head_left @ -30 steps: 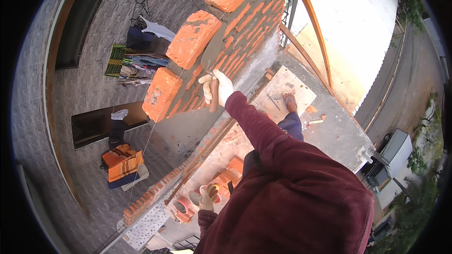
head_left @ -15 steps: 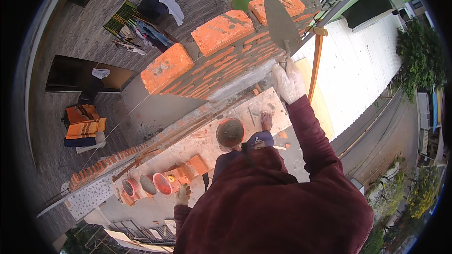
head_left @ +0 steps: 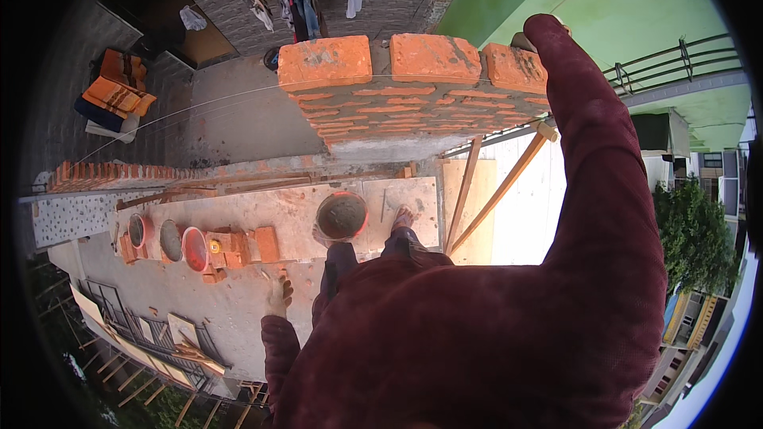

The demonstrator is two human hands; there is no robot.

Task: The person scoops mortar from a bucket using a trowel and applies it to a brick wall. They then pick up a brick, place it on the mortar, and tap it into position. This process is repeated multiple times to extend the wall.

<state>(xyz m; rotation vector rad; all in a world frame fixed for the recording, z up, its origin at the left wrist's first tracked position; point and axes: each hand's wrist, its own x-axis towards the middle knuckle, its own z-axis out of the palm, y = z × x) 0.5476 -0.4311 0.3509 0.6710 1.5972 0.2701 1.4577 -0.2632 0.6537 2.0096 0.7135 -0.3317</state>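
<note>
My right arm in a maroon sleeve stretches up and away to the far right end of a brick wall (head_left: pixel 397 111). The cuff hides nearly all of my right hand; beside it shows a grey edge of the trowel (head_left: pixel 520 41) that the hand grips. Spaced along the wall's top lie three orange bricks, the left (head_left: pixel 326 61), the middle (head_left: pixel 434 59) and the right (head_left: pixel 515 68), the last one nearest this hand. A thin string line (head_left: pixel 238 103) runs along the wall. My left hand (head_left: pixel 279 295), in a pale glove, hangs low with its fingers apart and holds nothing.
By my feet on the plank platform (head_left: pixel 409 199) stands a bucket of mortar (head_left: pixel 342 215). Farther left are several more buckets (head_left: pixel 195 249) and stacked bricks (head_left: pixel 230 249). A wooden brace (head_left: pixel 509 187) leans at the wall's right end. Clothes (head_left: pixel 298 0) hang at the back.
My right hand has moved with the trowel, from in front of the wall to its far right end. My view has turned, and the left hand still hangs low.
</note>
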